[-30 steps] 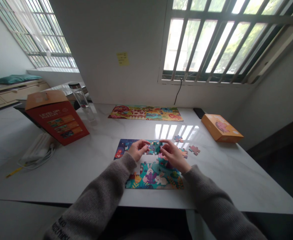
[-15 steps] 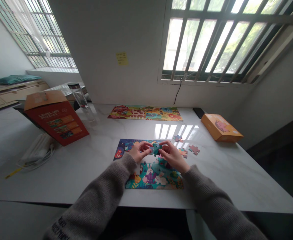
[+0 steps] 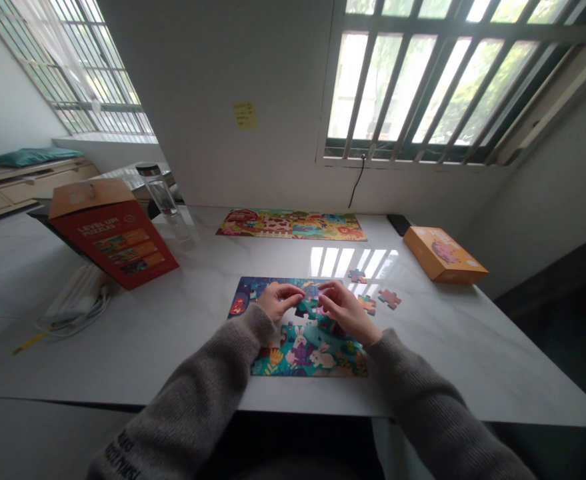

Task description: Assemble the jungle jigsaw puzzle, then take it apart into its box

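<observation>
Grey-sleeved, my left hand point(image 3: 275, 301) and right hand point(image 3: 347, 309) stand apart, the teal piece point(image 3: 308, 307) between them; whether they pinch it, I can't tell. Probably light, stiff card, best held by its edges, it's amid the puzzle point(image 3: 301, 353) on the counter point(image 3: 447, 353).

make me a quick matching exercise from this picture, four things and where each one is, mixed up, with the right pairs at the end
Things
1. rabbit puzzle
2. sticky note
3. orange box
4. glass bottle

Places
a. to the right of the loose pieces
b. at the left, near the red box
c. beneath the left hand and the right hand
d. on the wall

Right pairs: 1-c, 2-d, 3-a, 4-b
</observation>
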Demonstrator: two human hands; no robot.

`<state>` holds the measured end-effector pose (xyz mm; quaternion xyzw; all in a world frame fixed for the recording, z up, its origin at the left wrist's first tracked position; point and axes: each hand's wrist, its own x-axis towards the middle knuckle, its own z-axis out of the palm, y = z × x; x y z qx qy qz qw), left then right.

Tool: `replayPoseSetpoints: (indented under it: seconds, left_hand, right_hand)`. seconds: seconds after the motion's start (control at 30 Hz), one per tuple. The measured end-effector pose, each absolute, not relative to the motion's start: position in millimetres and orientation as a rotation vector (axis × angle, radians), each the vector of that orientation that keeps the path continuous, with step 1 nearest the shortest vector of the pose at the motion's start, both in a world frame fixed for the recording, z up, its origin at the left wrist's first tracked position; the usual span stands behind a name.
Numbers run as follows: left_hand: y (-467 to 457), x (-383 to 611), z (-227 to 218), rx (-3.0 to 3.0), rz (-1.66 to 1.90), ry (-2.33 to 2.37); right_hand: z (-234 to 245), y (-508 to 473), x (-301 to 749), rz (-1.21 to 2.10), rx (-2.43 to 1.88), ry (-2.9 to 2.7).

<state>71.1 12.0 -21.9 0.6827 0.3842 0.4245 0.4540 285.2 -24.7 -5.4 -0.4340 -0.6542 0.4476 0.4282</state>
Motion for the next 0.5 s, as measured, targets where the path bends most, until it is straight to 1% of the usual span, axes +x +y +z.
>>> replayPoseSetpoints:
  seconds: [0.2, 0.5]
  left_hand:
    - [12.4, 73.0, -22.6, 1.591, 1.092, 0.917]
    - [17.3, 71.3, -22.6, 1.420, 1.188, 0.942]
  right_hand:
    - [-3.8, -28.1, 281.9, 1.129, -1.035, -1.767]
    - [-8.2, -26.4, 284.8, 1.009, -1.078, -1.754]
